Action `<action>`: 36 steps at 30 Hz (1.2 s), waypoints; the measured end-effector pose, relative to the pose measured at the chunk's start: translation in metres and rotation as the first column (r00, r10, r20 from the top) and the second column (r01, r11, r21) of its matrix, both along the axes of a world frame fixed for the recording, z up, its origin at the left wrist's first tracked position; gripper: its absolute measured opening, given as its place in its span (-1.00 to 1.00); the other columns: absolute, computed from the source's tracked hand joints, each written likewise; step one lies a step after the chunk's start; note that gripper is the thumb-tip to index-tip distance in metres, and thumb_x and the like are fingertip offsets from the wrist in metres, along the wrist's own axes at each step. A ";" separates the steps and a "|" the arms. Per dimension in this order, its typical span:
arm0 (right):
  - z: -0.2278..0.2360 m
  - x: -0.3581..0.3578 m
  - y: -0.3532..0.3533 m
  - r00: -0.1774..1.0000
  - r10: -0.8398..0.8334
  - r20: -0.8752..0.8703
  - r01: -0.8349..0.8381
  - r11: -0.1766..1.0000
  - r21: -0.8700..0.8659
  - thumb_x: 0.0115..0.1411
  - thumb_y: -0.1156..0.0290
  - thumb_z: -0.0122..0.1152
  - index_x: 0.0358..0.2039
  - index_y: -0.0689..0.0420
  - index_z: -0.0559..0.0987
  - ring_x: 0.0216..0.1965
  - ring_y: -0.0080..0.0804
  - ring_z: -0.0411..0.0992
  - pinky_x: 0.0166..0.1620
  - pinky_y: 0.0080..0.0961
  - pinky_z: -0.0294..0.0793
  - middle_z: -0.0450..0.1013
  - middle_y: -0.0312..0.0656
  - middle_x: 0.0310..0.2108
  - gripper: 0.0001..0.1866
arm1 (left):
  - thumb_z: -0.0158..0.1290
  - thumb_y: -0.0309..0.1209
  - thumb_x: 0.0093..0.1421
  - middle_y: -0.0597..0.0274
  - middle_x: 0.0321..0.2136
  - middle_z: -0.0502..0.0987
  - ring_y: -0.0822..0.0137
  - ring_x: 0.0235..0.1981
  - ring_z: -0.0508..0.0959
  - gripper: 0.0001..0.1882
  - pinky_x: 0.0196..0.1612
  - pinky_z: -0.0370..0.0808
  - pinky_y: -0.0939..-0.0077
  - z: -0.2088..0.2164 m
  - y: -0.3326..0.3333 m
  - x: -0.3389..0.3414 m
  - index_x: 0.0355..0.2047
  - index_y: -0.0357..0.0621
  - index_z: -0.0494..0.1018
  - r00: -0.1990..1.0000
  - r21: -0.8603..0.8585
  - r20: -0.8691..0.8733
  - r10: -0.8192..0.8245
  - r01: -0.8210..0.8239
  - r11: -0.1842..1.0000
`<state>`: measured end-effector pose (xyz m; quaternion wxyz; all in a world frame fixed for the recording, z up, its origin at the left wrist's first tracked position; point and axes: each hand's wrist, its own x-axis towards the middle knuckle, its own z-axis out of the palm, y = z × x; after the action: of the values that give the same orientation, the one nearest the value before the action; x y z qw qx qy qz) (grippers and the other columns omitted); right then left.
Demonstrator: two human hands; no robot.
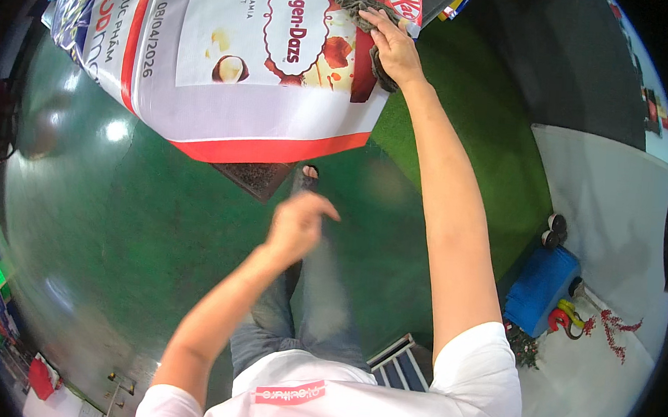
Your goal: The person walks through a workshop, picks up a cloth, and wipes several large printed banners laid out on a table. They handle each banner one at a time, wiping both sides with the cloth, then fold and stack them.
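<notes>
My right hand reaches far forward with the arm stretched out. Its fingers lie over a dark grey-green cloth, pressing it against the right edge of a large printed sheet. That sheet is white with red bands and ice-cream pictures, and it spreads over something whose shape it hides. My left hand hangs in front of my body, away from the sheet. It is slightly blurred, with the fingers loosely curled and one digit pointing right; nothing shows in it.
Under me is a glossy green floor, with green artificial turf to the right. A dark brown mat lies below the sheet. A blue box-like object stands by the pale wall, and a metal-framed slatted object is near my right side.
</notes>
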<state>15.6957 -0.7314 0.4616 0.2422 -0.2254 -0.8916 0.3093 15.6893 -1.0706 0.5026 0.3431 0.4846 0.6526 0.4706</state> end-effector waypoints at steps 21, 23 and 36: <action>0.018 0.109 -0.126 0.691 0.718 0.078 -0.719 0.694 -0.018 0.06 0.45 0.08 0.05 -0.12 0.52 0.26 -0.26 0.26 0.33 -0.14 0.12 0.37 -0.27 0.18 -0.51 | -0.16 0.13 0.29 0.16 0.25 0.22 0.14 0.21 0.28 -0.36 0.28 0.20 0.08 -0.102 0.136 0.104 0.24 0.04 0.17 0.894 -0.360 0.331 0.301 -0.175 0.916; 0.022 0.104 -0.095 0.774 0.631 0.050 -0.633 0.773 0.055 0.08 0.45 0.05 0.04 -0.08 0.53 0.23 -0.28 0.29 0.31 -0.18 0.16 0.38 -0.22 0.16 -0.53 | -0.20 0.07 0.32 0.17 0.17 0.32 0.15 0.16 0.34 -0.42 0.26 0.25 0.14 -0.072 0.137 0.100 0.18 -0.02 0.22 0.346 -0.296 0.854 0.390 -0.294 0.909; 0.030 -0.016 -0.115 0.412 0.905 0.110 -0.911 0.405 0.078 0.06 0.39 0.11 0.13 -0.07 0.44 0.23 -0.24 0.28 0.28 -0.23 0.20 0.32 -0.18 0.19 -0.46 | -0.03 -0.41 0.33 0.14 0.10 0.38 0.25 0.08 0.43 -0.59 0.09 0.41 0.28 0.007 0.044 0.080 0.15 -0.25 0.27 -0.045 -0.510 0.680 0.732 -0.746 0.428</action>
<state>15.6796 -0.8466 0.4917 0.0271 0.3015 -0.8946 0.3288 15.7696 -1.0268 0.5096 0.2994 -0.2403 0.5398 0.7491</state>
